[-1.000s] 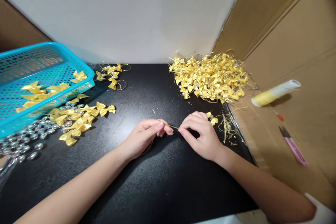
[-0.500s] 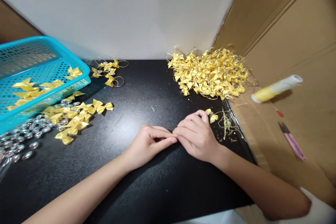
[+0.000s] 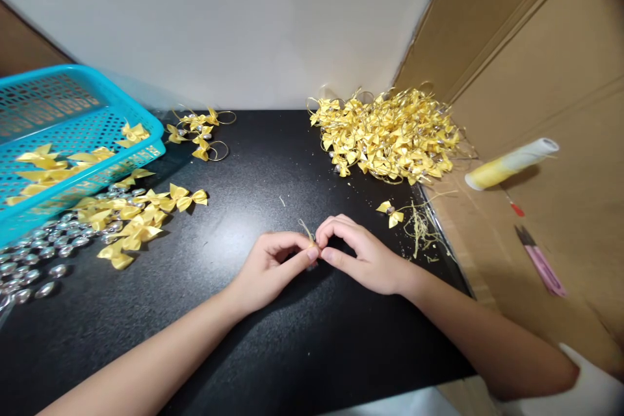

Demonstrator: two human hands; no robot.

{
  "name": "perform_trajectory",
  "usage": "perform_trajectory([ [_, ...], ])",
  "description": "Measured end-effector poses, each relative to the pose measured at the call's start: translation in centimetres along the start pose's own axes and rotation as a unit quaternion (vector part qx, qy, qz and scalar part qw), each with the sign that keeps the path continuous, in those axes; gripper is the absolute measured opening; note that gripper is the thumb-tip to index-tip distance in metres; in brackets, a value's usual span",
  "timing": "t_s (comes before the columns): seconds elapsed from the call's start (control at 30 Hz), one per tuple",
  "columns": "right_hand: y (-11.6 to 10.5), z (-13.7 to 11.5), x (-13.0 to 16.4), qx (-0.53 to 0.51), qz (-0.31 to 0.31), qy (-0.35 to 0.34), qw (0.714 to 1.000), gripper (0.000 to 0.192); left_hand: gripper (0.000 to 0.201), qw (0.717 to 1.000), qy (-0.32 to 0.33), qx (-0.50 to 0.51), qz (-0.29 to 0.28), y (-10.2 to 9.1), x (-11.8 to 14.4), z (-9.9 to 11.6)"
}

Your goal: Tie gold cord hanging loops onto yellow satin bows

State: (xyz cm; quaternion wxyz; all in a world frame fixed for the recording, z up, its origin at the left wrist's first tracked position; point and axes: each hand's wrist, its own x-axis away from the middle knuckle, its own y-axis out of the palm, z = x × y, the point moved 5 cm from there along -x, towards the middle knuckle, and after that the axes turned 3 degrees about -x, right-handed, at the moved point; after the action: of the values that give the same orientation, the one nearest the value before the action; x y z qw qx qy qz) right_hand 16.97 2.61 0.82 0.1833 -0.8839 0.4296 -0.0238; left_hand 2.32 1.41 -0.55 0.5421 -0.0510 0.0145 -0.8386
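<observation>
From my remote seat, the black table (image 3: 273,351) fills most of the view. At ten o'clock the blue basket (image 3: 73,143) holds plain yellow bows, with loose bows (image 3: 141,208) and silver beads (image 3: 34,266) spilled just beside it. At one o'clock lies the big heap of finished bows (image 3: 390,136), so I judge much is done and plenty left. At three o'clock a thread spool (image 3: 509,164) and snips (image 3: 541,261) rest on cardboard. At centre, my left hand (image 3: 270,266) and right hand (image 3: 363,253) meet fingertip to fingertip, both pinched on a gold thread (image 3: 307,231) whose short ends stick up between them. One bow (image 3: 391,212) waits near the right hand.
</observation>
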Motion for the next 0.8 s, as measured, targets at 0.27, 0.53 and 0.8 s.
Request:
perform_trajectory([
  [0.27, 0.2, -0.3, 0.1, 0.04, 0.024, -0.031, 0.998, 0.013, 0.022, 0.998, -0.023, 0.055, 0.024, -0.2, 0.1, -0.7],
  [0.53, 0.2, -1.5, 1.0, 0.253, 0.154, -0.12, 0.948, 0.011, 0.023, 0.994, -0.062, 0.064, 0.07, 0.0, -0.4, -0.8],
  [0.8, 0.2, -2.5, 1.2, 0.318, 0.24, -0.146, 0.906, 0.01, 0.031, 0.998, -0.046, 0.029, 0.023, 0.0, -0.8, 0.0],
])
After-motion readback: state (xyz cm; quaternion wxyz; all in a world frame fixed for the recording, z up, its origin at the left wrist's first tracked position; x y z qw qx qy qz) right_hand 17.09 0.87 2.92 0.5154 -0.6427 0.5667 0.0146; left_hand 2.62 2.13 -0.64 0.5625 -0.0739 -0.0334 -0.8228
